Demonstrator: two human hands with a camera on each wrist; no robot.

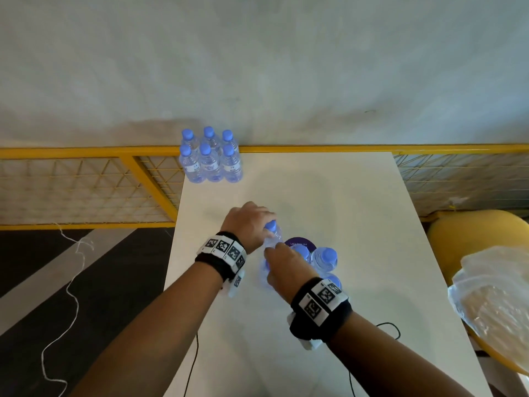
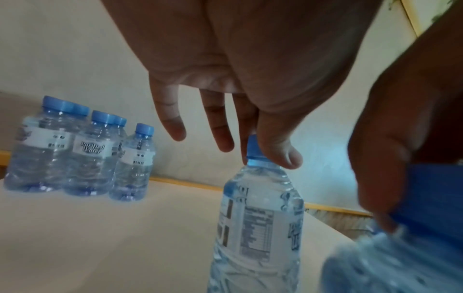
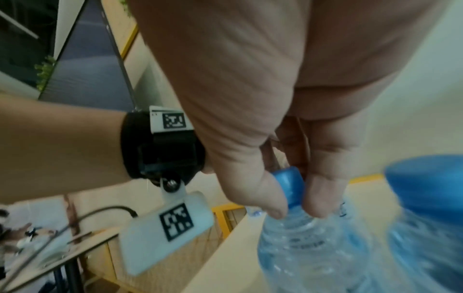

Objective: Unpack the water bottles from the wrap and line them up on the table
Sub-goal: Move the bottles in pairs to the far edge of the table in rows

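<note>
Nearest the head camera, my right hand (image 1: pixel 286 265) reached over a cluster of bottles (image 1: pixel 323 260) mid-table, while my left hand (image 1: pixel 249 222) pinched the cap of one bottle (image 1: pixel 272 236) at that cluster's far-left side. Six bottles (image 1: pixel 210 159) stood grouped in two rows at the white table's (image 1: pixel 343 202) far-left corner. From the left wrist, thumb and forefinger clamped that blue cap (image 2: pixel 254 152), other fingers (image 2: pixel 170 123) loose, the bottle upright. From the right wrist, my thumb and fingers gripped another bottle's cap (image 3: pixel 290 186), beside a neighbour (image 3: pixel 426 218).
</note>
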